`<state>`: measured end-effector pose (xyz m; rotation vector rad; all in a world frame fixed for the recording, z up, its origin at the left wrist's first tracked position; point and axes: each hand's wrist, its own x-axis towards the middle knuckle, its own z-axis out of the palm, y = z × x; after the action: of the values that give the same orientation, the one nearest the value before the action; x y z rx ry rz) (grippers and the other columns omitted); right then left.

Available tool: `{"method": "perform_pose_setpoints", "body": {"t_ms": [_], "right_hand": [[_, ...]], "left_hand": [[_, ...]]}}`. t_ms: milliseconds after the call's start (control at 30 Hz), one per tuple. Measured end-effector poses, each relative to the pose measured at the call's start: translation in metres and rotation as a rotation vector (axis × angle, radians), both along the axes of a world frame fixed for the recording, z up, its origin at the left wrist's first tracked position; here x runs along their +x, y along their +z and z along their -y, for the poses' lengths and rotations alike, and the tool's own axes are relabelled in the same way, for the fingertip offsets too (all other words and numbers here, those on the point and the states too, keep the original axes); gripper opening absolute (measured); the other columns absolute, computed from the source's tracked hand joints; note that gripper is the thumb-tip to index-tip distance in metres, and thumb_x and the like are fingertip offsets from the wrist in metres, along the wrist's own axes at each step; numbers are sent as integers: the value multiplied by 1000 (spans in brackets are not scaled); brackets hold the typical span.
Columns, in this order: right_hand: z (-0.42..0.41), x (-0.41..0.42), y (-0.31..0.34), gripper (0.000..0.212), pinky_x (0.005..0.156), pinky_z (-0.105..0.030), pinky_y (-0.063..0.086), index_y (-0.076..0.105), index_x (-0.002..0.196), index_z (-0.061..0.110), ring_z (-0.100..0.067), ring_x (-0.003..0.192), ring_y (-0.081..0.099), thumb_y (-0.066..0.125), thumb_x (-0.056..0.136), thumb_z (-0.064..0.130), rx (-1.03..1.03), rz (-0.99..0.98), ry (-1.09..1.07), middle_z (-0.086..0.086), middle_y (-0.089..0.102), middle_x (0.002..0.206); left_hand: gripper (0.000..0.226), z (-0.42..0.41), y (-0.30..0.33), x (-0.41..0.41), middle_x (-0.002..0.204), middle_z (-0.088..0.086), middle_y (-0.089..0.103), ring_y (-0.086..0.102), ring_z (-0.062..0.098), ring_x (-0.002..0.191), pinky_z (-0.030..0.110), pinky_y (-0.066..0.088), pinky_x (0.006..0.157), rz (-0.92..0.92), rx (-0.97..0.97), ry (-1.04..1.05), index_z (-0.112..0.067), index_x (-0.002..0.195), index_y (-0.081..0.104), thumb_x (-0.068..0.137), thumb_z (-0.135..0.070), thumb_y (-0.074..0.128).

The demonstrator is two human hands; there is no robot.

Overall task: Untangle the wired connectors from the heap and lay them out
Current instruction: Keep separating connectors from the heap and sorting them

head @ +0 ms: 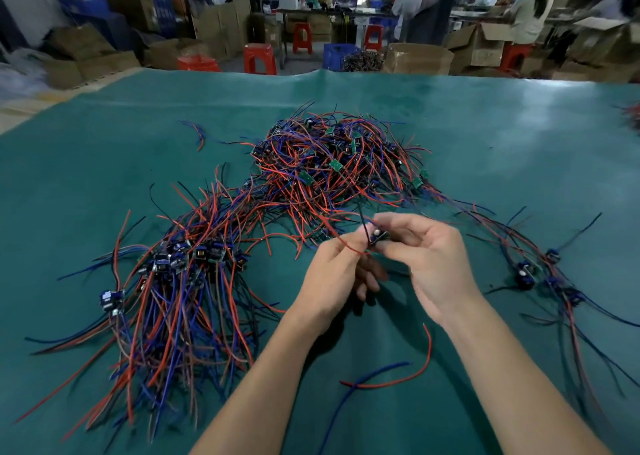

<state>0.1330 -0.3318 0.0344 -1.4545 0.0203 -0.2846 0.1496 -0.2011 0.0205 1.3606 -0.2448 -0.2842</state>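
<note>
**Operator:** Head view. State the condition of both hands.

**Inspector:** The right hand (427, 264) pinches one small black wired connector (377, 235) between thumb and fingers, raised just above the teal-covered bench (519, 135). The left hand (334, 278) pinches that connector's thin red wire (341, 241) close beside it. Both hands grip; neither is open. Judged purpose: one hand steadies the body while the other draws the lead free of its neighbours.

**Operator:** Where does the remaining stock lie?

**Inspector:** The tangled heap of red, blue and black wires with small green boards (332, 163) sits beyond the hands, mid-bench. A combed row of connectors with leads running toward the person (187, 257) lies to the left, apparently the laid-out group. A smaller cluster of connectors (540, 274) lies to the right. One loose red wire (408, 375) crosses a loose blue wire (367, 380) between the forearms.

**Operator:** Risk?

**Inspector:** Strands trail from the held connector toward the heap; pulling hard may drag others along.
</note>
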Motion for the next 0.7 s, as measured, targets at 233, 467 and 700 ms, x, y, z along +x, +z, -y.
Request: {"method": "perform_pose_setpoints", "body": {"t_ms": [233,467,700], "right_hand": [[2,4,-5,24,55,-23,51,76,74,20,-13,66,64,68,64,0,-159,-3,-91,-2,73,73],[5,6,-6,22,61,-22,54,80,82,23,-12,71,69,74,68,7,-162,25,-36,-4,77,77],[11,9,-5,9,74,-29,57,83,77,18,-13,76,67,80,84,12,2,-22,-106,-3,78,85]], "left_hand": [[22,-2,-3,-1,69,5,66,53,9,48,17,38,39,75,41,-24,-9,88,62,101,2,47],[11,-4,-7,-2,66,6,68,52,12,47,18,39,40,100,42,40,5,99,63,98,-5,58],[12,-4,-8,0,67,5,70,54,11,48,18,41,42,92,97,-4,-9,87,64,98,-11,61]]}}
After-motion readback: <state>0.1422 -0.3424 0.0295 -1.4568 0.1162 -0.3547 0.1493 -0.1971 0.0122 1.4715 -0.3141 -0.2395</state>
